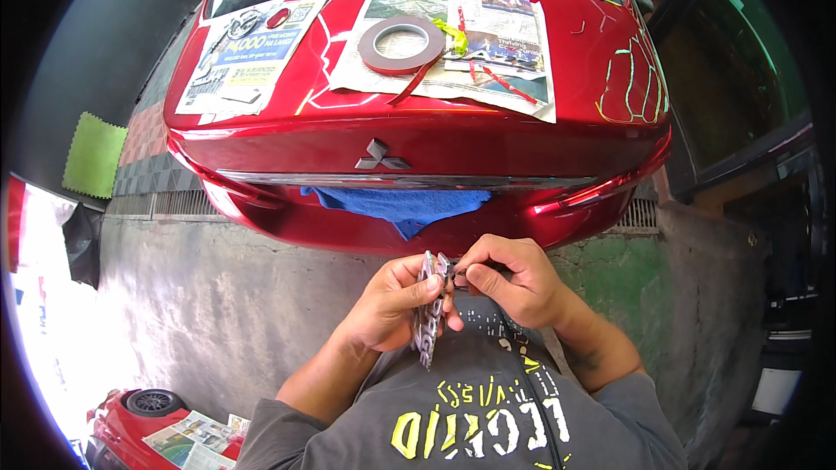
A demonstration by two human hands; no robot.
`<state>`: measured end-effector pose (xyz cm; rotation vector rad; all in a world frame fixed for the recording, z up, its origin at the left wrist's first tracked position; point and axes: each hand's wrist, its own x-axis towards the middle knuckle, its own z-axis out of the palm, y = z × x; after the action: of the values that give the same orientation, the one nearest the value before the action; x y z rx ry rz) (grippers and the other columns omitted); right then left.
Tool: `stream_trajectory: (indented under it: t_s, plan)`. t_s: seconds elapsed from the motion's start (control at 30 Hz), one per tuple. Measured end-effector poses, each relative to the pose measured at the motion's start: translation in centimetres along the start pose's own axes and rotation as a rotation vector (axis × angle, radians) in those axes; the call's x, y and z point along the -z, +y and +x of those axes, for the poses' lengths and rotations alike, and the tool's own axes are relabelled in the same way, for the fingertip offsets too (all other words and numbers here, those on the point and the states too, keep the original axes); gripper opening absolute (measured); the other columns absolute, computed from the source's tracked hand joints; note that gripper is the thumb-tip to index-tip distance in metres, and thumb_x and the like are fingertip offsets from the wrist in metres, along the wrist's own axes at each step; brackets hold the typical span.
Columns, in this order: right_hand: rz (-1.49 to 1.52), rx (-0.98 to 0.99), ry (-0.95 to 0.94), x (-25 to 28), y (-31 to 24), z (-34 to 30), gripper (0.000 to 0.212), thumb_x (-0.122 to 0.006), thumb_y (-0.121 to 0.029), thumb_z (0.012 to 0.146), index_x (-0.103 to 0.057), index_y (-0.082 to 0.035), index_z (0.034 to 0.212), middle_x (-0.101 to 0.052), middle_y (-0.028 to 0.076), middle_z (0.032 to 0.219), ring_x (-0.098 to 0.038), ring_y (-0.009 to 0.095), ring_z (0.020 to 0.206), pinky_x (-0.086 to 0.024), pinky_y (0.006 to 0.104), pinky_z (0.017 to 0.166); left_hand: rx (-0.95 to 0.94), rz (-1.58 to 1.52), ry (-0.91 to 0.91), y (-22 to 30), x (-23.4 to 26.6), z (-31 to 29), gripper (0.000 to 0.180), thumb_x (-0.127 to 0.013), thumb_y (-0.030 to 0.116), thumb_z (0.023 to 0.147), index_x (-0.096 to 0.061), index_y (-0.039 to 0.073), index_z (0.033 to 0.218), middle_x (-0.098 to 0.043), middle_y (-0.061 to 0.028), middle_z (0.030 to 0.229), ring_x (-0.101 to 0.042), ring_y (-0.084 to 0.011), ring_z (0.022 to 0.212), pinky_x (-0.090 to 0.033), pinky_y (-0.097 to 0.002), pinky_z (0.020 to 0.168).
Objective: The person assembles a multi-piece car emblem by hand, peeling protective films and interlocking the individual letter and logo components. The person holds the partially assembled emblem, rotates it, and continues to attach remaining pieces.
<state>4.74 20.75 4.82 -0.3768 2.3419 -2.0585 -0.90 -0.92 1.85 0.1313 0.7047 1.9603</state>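
- The left hand [396, 300] grips a chrome lettering strip [428, 313] upright and edge-on, close to the person's chest, its fingers closed around the middle. Held by the edge alone, the strip could twist or flex and slip down toward the concrete floor [218, 313].
- The right hand [509, 278] pinches at the strip's top end with thumb and forefinger closed on something too small to make out; picking too hard there might bend a letter or tear whatever backing is being worked.
- Just beyond the hands, a blue cloth [401, 206] hangs from the red car's boot lid [418, 135]; a dropped strip could scrape the paint.
- Farther up, a red tape roll [402, 45] lies on newspaper [453, 61] on the sloping boot; with its loose tail, it could slide off.
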Motion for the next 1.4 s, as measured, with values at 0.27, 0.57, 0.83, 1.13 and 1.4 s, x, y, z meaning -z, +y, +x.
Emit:
stream_trajectory:
  t_s: [0.27,0.57,0.83,1.13,1.4]
  plan:
    - [0.037,-0.058,0.094,-1.2,-0.7,-0.4,0.012,-0.071,-0.01,0.095,-0.066,0.001,0.099,-0.069,0.005,0.083,-0.066,0.008,0.076,-0.052,0.0252,0.065,-0.048,0.097,0.064,-0.3,-0.8,0.1,0.018,-0.064,0.013,0.1,-0.064,0.0,0.112,-0.07,-0.0077,0.093,-0.074,-0.0228,0.083,-0.061,-0.0316,0.072]
    - [0.322,-0.162,0.273,-1.4,2.0,-1.0,0.017,-0.063,-0.014,0.101,-0.058,-0.004,0.088,-0.055,-0.005,0.073,-0.047,0.001,0.065,-0.043,0.0207,0.057,-0.237,0.341,0.266,-0.8,-0.5,0.6,0.017,-0.066,0.013,0.099,-0.065,0.001,0.112,-0.071,-0.007,0.098,-0.072,-0.0199,0.087,-0.06,-0.0345,0.078]
    - [0.284,-0.129,0.215,-2.6,2.0,0.0,0.02,-0.074,-0.005,0.093,-0.068,-0.002,0.111,-0.059,-0.005,0.084,-0.043,0.0,0.069,-0.037,0.0173,0.06,-0.241,0.2,0.21,-0.8,-0.8,-0.1,0.019,-0.061,0.011,0.102,-0.065,0.001,0.117,-0.071,-0.0073,0.105,-0.071,-0.0175,0.09,-0.06,-0.0366,0.079]
    - [0.365,-0.259,0.238,-2.0,0.6,-0.3,0.015,-0.062,-0.017,0.102,-0.062,-0.005,0.11,-0.067,0.0,0.088,-0.058,0.001,0.073,-0.041,0.018,0.044,-0.206,0.108,0.262,-0.9,-0.9,-2.5,0.023,-0.058,0.011,0.102,-0.063,0.0,0.122,-0.069,-0.0091,0.106,-0.07,-0.021,0.094,-0.06,-0.0418,0.086]
    - [0.215,-0.226,0.224,-5.2,1.4,-0.6,0.015,-0.072,-0.013,0.095,-0.068,0.0,0.102,-0.07,0.002,0.09,-0.06,0.003,0.074,-0.045,0.0191,0.054,-0.221,0.061,0.339,-0.9,-1.0,-4.9,0.025,-0.057,0.016,0.103,-0.061,0.001,0.122,-0.069,-0.0088,0.102,-0.069,-0.0201,0.092,-0.058,-0.0402,0.085]
